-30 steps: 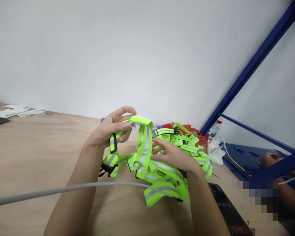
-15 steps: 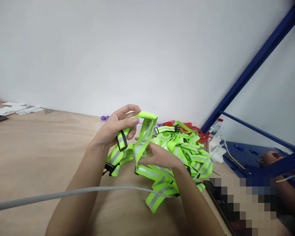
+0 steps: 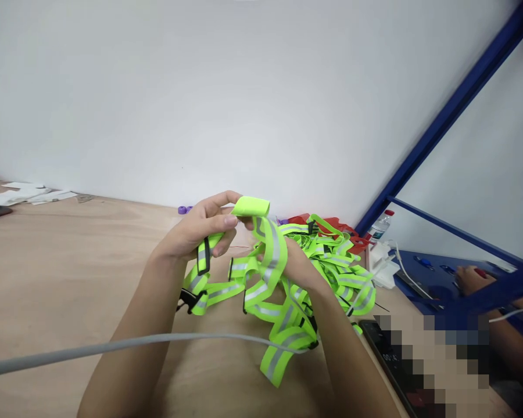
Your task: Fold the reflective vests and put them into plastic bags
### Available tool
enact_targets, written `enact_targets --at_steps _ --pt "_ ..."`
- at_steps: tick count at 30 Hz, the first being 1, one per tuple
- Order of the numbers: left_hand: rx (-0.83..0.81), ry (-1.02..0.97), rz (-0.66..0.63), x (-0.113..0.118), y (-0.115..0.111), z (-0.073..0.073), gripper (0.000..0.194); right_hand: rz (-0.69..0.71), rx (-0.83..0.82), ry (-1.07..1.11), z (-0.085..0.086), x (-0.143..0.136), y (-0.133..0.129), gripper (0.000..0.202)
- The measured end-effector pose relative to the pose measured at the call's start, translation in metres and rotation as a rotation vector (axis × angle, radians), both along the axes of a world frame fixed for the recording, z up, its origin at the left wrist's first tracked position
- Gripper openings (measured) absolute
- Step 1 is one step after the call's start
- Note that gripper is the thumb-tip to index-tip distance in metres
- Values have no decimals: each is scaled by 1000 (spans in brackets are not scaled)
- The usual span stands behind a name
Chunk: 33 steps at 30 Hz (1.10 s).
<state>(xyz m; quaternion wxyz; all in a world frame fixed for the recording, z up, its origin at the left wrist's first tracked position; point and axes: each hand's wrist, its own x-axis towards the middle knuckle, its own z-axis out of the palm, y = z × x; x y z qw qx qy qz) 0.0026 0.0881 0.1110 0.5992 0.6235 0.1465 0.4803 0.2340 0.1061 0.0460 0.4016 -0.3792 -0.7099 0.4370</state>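
My left hand [image 3: 204, 226] pinches a neon-green strap with a grey stripe [image 3: 274, 249] between thumb and fingers. A black slider [image 3: 204, 256] hangs on the strap just below that hand. Lower down, a black buckle [image 3: 190, 299] dangles near my left forearm. Behind the looping strap is my right hand [image 3: 298, 264], its fingers mostly hidden by the band, so its grip cannot be made out. To the right and behind it lies a tangled pile of similar green straps [image 3: 344, 273], with strap ends trailing toward the front of the wooden table [image 3: 70, 278].
A grey cable [image 3: 113, 343] crosses in front of my forearms. At the right are a phone [image 3: 387, 360], white plugs [image 3: 381, 261], a bottle [image 3: 381, 225], red material [image 3: 340, 225] and a blue frame [image 3: 453, 116]. Another person's hand [image 3: 475, 280] is beyond. White papers [image 3: 30, 193] lie far left.
My left hand has shifted slightly left and down with the strap. My right hand has moved up and right behind the strap, whose loop now hangs in front of its fingers.
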Motion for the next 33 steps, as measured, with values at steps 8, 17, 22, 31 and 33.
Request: enact_targets --at_steps 8,17,22,31,33 --pt "-31 96 -78 -17 3 -5 53 -230 -2 474 14 18 5 50" --pt "38 585 269 -21 0 4 60 -193 109 703 18 31 2 48" --pt "178 868 487 -23 1 6 49 -101 148 726 17 38 3 38" --pt "187 899 353 -20 2 4 51 -256 329 633 20 34 2 36" --pt "185 914 357 -19 2 4 51 -357 416 552 20 33 2 36"
